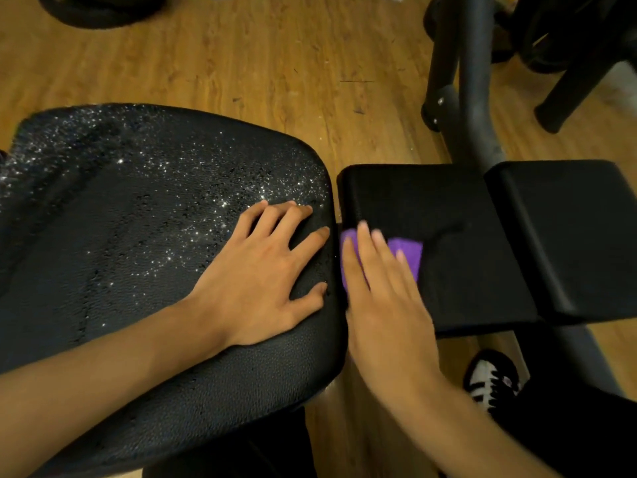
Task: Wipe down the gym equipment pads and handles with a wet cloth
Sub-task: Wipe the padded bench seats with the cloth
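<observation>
Left hand [265,270]: fingers spread and straight, palm flat on the droplet-speckled seat pad [120,219], near its right edge. Right hand [382,305]: fingers straight, slightly blurred, pressing the purple cloth [410,253] flat onto the smaller pad [448,208] just beside the seat pad. Cloth: mostly under the fingers. Shoe [489,377]: on wood floor [241,56], lower right.

Purple cloth [412,249] flat on small black pad [431,201], large textured pad [138,243] just beside — droplets glistening
</observation>
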Action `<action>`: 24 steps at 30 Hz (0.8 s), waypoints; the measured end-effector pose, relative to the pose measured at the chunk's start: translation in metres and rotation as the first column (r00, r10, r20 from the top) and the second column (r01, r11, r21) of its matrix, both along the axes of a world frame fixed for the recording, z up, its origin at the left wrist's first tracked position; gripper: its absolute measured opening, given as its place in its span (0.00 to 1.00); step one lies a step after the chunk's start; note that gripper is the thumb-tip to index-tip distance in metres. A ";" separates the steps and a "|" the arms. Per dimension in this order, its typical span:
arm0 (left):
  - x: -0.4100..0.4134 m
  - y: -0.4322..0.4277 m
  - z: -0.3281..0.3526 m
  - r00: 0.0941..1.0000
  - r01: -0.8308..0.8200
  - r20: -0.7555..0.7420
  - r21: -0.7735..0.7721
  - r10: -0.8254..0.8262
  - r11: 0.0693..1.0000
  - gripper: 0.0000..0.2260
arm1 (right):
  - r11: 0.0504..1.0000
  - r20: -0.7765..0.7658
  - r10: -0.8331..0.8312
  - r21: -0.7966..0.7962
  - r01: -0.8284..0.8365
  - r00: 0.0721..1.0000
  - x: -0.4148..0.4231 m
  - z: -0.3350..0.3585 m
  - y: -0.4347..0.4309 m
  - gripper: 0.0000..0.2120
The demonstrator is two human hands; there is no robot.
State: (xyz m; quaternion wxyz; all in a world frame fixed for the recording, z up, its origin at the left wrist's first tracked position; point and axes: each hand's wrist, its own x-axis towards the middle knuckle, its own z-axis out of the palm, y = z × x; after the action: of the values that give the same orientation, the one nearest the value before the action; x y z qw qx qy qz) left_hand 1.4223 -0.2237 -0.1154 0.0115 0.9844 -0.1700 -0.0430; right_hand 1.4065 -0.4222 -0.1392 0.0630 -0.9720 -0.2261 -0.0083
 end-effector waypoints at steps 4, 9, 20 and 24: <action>0.001 0.000 0.000 1.000 -0.004 -0.005 -0.004 0.004 1.000 0.32 | 1.000 -0.044 0.006 -0.029 -0.007 0.999 0.020 0.002 -0.004 0.32; 0.002 0.000 -0.001 1.000 -0.007 0.005 -0.012 0.007 1.000 0.31 | 0.984 -0.064 -0.179 0.005 0.180 0.982 0.151 0.003 0.047 0.25; 0.003 0.000 -0.001 1.000 0.005 0.000 -0.006 -0.005 1.000 0.31 | 0.998 0.035 -0.048 -0.028 0.049 0.998 0.015 -0.003 0.010 0.32; 0.004 0.001 -0.001 1.000 0.001 0.003 -0.015 -0.001 1.000 0.31 | 0.994 0.039 -0.057 -0.087 0.060 0.998 0.005 0.005 -0.009 0.29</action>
State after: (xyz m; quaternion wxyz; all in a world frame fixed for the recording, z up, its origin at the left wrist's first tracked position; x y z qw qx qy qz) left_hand 1.4261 -0.2231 -0.1168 0.0185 0.9843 -0.1709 -0.0400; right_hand 1.4114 -0.4311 -0.1342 0.0157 -0.9797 -0.1989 -0.0178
